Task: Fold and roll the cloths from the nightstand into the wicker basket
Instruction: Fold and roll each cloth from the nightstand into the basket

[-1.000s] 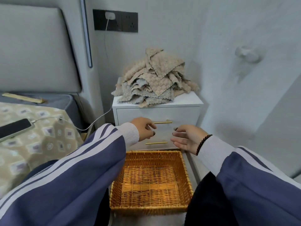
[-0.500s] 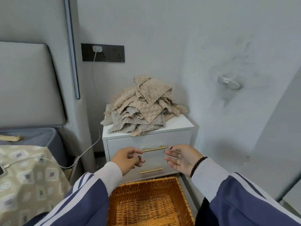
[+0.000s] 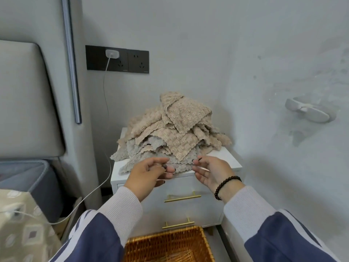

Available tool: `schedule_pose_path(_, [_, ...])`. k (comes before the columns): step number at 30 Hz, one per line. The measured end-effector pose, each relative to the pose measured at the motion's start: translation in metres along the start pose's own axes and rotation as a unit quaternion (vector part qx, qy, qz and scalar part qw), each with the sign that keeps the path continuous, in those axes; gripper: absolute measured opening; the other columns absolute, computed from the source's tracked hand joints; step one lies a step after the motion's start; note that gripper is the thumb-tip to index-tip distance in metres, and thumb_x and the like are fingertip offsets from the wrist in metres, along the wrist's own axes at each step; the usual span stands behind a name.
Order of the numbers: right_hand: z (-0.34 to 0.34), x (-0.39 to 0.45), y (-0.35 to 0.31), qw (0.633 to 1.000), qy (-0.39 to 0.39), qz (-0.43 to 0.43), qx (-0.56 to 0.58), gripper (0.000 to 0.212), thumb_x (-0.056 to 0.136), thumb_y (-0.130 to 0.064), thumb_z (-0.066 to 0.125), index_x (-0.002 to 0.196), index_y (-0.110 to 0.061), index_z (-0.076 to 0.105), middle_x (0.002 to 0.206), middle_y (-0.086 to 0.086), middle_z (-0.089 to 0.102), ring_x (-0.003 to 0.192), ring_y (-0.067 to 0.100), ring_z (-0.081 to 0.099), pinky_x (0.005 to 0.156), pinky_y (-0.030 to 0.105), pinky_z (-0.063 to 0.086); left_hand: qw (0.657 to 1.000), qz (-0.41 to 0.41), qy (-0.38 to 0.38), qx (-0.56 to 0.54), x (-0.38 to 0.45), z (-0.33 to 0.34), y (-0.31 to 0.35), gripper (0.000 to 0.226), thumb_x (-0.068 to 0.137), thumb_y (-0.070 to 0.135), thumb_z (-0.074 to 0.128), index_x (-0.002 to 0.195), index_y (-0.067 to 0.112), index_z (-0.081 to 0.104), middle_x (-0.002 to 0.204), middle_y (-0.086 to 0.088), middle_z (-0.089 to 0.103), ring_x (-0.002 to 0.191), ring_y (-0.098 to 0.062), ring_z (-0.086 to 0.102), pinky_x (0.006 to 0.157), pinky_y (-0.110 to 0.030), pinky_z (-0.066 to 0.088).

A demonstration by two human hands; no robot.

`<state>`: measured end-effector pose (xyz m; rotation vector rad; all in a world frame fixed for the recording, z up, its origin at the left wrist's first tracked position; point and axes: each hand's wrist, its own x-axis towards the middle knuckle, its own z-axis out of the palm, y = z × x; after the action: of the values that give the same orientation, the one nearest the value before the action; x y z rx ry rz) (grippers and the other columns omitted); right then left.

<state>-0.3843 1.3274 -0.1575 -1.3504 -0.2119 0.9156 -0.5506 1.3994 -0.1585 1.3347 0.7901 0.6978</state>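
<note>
Many cloths (image 3: 171,135) lie heaped in a loose mound on top of the white nightstand (image 3: 225,159), which stands against the far wall; beige ones sit uppermost, greyer ones lower at the left and near side. Wavy edges hang out on all sides of the heap, some drooping over the near rim. Judging by the nubbly texture and the limp drape, each cloth is light, soft and floppy, unlikely to slip, and will not keep a fold unless pressed flat. Left hand (image 3: 149,176) hovers at the near edge of the pile, fingers loosely curled, holding nothing that I can see. Right hand (image 3: 211,172) is beside it to the right, palm turned inward, fingers relaxed and spread, fingertips close to the hanging edge; contact cannot be told. Best hold, I judge: pinch one free corner or edge at the near side and draw a single cloth out, since layers overlap and neighbours may drag along or slide off. Wicker basket (image 3: 166,242) sits on the floor, near, below the drawers.
</note>
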Motion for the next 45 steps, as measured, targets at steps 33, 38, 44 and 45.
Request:
schedule_pose_path(33, [0.005,-0.072,-0.045,0.926,-0.227,-0.3,0.004,0.02,0.053,-0.013,0.064,0.066,0.0,0.058,0.073,0.016,0.058,0.07,0.027,0.059,0.057,0.03,0.048,0.952,-0.081,-0.143,-0.257,0.002,-0.001,0.023,0.054,0.078,0.053,0.052,0.116,0.015,0.059,0.108,-0.01,0.071,0.092,-0.029,0.07,0.073,-0.043,0.058])
schedule_pose_path(38, [-0.004,-0.071,-0.018,0.884,-0.365,-0.197,-0.216,0.013,0.064,-0.008,0.071,0.059,-0.015,0.061,0.063,0.004,0.056,0.058,0.013,0.054,0.051,0.021,0.042,0.982,-0.035,-0.001,-0.183,0.003,0.01,0.012,0.043,0.084,0.004,0.065,0.124,-0.005,0.055,0.077,-0.006,0.07,0.07,-0.019,0.069,0.054,-0.028,0.054])
schedule_pose_path(44, [-0.01,-0.023,-0.017,0.915,0.023,-0.303,-0.265,0.012,0.079,-0.017,0.072,0.087,-0.022,0.066,0.092,-0.004,0.069,0.09,0.016,0.066,0.076,0.026,0.052,0.98,-0.022,0.164,-0.107,0.011,-0.012,0.01,0.039,0.08,0.01,0.069,0.117,0.02,0.06,0.104,-0.008,0.07,0.093,-0.028,0.068,0.081,-0.046,0.057])
schedule_pose_path(45, [-0.008,-0.012,-0.013,0.887,0.058,-0.327,-0.321,0.021,0.079,-0.021,0.072,0.098,-0.025,0.063,0.104,-0.007,0.064,0.098,0.014,0.062,0.08,0.024,0.047,0.98,-0.016,0.17,-0.103,0.011,-0.016,0.012,0.039,0.081,0.011,0.069,0.117,0.022,0.059,0.104,-0.007,0.07,0.092,-0.028,0.068,0.083,-0.047,0.056])
